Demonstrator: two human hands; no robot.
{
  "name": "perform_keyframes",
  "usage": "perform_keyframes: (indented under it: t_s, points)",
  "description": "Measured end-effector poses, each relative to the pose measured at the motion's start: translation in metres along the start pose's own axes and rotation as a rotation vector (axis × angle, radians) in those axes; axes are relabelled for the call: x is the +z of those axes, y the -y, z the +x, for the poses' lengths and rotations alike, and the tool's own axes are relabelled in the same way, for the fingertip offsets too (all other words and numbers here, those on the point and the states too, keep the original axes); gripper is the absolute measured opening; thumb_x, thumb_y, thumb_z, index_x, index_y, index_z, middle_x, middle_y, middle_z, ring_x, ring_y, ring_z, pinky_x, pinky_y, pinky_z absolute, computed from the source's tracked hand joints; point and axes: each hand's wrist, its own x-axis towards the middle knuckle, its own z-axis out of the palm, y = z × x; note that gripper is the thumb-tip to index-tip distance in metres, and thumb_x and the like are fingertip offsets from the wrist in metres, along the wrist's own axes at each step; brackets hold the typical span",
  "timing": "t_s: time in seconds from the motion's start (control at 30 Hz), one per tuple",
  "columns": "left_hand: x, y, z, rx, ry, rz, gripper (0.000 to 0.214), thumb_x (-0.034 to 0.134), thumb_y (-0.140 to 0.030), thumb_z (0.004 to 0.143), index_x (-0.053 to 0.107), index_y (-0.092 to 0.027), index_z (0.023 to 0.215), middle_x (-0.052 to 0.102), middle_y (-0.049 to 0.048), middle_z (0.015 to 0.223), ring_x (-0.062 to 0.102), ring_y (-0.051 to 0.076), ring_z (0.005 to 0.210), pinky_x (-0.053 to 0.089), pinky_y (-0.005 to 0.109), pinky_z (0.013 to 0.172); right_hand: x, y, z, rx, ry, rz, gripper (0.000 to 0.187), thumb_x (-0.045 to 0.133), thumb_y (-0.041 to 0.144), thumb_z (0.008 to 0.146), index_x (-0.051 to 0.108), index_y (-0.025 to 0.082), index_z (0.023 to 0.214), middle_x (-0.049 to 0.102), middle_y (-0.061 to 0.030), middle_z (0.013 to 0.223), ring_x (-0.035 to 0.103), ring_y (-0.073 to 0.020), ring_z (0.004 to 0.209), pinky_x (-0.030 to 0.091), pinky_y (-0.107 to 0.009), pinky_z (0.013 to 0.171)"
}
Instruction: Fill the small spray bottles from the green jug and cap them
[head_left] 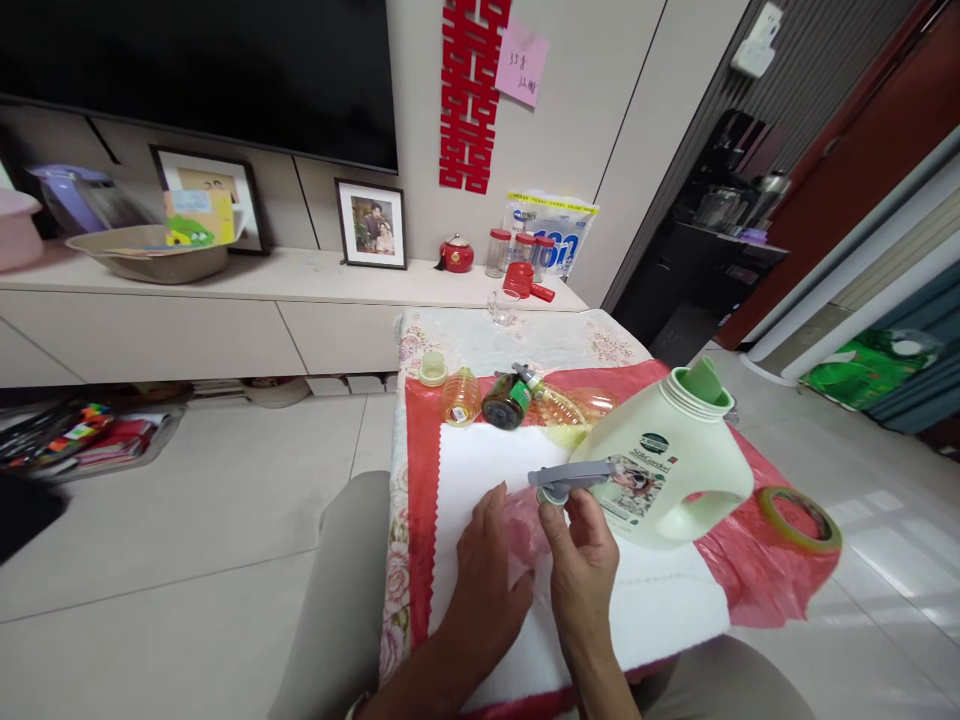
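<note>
My right hand (585, 565) pinches a grey trigger spray head (574, 478) by its collar. My left hand (486, 565) is wrapped round a pink see-through container (526, 530), probably a bottle, partly hidden by the fingers. The spray head is just above and to the right of it; whether they touch is unclear. A pale green laundry detergent jug (645, 465) stands upright beside my right hand, with a green spout (703, 382) in its mouth. Beneath both hands lies a white cloth (472, 475).
Behind the cloth are an amber bottle (460, 398), a dark jar (504, 402), a clear yellowish bottle (559, 408) and a pale cap (433, 368). Red plastic sheeting (757, 570) hangs over the table's right edge, bearing a tape roll (799, 518). A glass mug (504, 309) stands farther back.
</note>
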Motion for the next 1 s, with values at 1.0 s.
perform_keyframes:
  t_s: [1.0]
  points:
    - [-0.041, -0.043, 0.068, 0.13, 0.137, -0.422, 0.03, 0.07, -0.021, 0.076, 0.067, -0.022, 0.106, 0.062, 0.0078, 0.114, 0.059, 0.025, 0.113, 0.046, 0.041, 0.103, -0.016, -0.017, -0.005, -0.159, 0.15, -0.179, 0.046, 0.077, 0.043, 0.076, 0.07, 0.022, 0.116, 0.071, -0.0075, 0.106, 0.065, -0.0276, 0.1, 0.054, -0.041, 0.088]
